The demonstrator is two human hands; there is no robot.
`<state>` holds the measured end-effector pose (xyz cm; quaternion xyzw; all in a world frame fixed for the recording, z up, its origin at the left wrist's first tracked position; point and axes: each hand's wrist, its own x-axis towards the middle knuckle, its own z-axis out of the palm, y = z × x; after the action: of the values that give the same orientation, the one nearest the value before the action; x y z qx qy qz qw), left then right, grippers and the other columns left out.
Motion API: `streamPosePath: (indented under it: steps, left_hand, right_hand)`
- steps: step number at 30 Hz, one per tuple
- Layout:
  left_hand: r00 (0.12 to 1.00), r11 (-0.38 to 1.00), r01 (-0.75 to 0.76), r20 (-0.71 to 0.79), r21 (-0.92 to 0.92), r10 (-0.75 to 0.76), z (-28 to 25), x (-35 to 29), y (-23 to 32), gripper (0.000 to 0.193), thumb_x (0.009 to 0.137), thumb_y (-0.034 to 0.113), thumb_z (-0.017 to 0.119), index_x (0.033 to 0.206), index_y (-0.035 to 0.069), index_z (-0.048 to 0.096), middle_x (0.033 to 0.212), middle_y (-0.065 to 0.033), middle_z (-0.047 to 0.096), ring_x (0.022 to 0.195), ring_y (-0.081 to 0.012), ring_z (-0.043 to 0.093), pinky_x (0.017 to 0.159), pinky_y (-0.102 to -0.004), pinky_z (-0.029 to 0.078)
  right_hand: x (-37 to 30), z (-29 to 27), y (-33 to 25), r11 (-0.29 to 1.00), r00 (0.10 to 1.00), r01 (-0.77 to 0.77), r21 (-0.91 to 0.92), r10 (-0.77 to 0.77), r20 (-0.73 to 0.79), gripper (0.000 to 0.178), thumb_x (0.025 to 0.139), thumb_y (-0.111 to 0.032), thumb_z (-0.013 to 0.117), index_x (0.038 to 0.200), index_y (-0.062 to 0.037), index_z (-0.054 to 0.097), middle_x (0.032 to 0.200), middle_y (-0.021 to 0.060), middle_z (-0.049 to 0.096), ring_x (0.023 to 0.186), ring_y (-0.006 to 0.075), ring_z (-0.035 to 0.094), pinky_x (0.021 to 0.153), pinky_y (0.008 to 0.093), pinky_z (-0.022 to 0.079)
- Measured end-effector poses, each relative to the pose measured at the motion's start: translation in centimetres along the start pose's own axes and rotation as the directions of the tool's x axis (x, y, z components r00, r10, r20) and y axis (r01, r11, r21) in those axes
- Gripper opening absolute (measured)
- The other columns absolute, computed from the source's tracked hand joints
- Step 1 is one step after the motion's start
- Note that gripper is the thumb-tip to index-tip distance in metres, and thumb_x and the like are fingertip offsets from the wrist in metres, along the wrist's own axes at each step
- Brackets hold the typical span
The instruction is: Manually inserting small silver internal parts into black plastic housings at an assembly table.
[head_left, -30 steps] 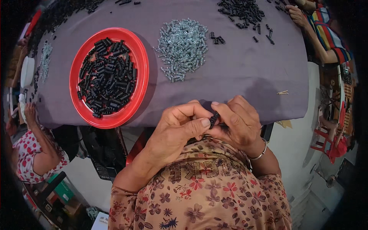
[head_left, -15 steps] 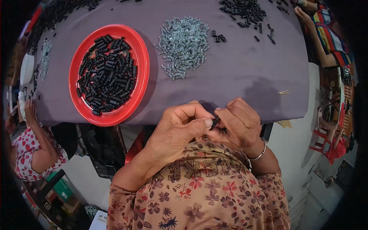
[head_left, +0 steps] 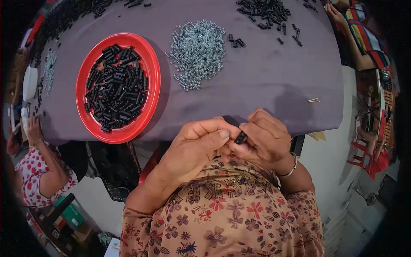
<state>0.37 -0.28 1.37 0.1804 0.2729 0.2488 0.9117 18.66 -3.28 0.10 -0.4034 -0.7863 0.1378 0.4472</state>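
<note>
My right hand (head_left: 267, 139) pinches a small black plastic tube (head_left: 241, 137) between thumb and fingers, just in front of my chest at the table's near edge. Against the tube's left side rests the index fingertip of my left hand (head_left: 195, 143). The left thumb and fingers are closed together; what lies between them, if anything, is hidden. Beyond my hands is a heap of small metal springs (head_left: 198, 53). To the left, a red round tray (head_left: 155, 88) holds many similar black tubes (head_left: 117, 88).
A purple-grey cloth covers the table (head_left: 265, 77). More black pieces (head_left: 267, 13) are heaped at the far right, with a few loose ones (head_left: 236, 41) by the springs. Thin yellowish sticks (head_left: 313, 100) lie at right. Other people sit left (head_left: 40, 171) and far right (head_left: 364, 34).
My left thumb has drawn back a little from the black tube, so more of it shows in my right fingers. The table items appear slightly shifted left in the view.
</note>
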Motion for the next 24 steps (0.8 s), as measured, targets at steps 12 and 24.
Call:
streamPosePath:
  steps: [12,24]
  left_hand:
    - [0.873,0.681,-0.486,0.330,0.547,0.358,0.0,-0.8,0.4,0.024,0.093,0.012,0.051,0.108,-0.004,0.060,0.094,-0.0069,0.052,0.079,-0.0094,0.054,0.069,-0.0208,0.044]
    - [0.900,0.637,-0.186,-0.130,0.748,0.416,-1.1,1.1,-0.8,0.028,0.094,0.021,0.053,0.075,0.001,0.048,0.060,0.0031,0.040,0.057,-0.0048,0.035,0.050,-0.0232,0.031]
  right_hand:
    - [0.7,-0.6,-0.3,0.977,0.997,0.060,0.205,-0.050,-0.055,0.042,0.067,-0.010,0.079,0.098,0.0049,0.055,0.069,0.0111,0.055,0.059,0.0231,0.054,0.055,0.0361,0.048]
    - [0.8,-1.8,-0.3,0.990,0.994,0.056,-0.129,-0.067,-0.083,0.036,0.064,-0.014,0.081,0.084,0.0041,0.056,0.066,0.0078,0.049,0.057,0.0220,0.051,0.052,0.0325,0.045]
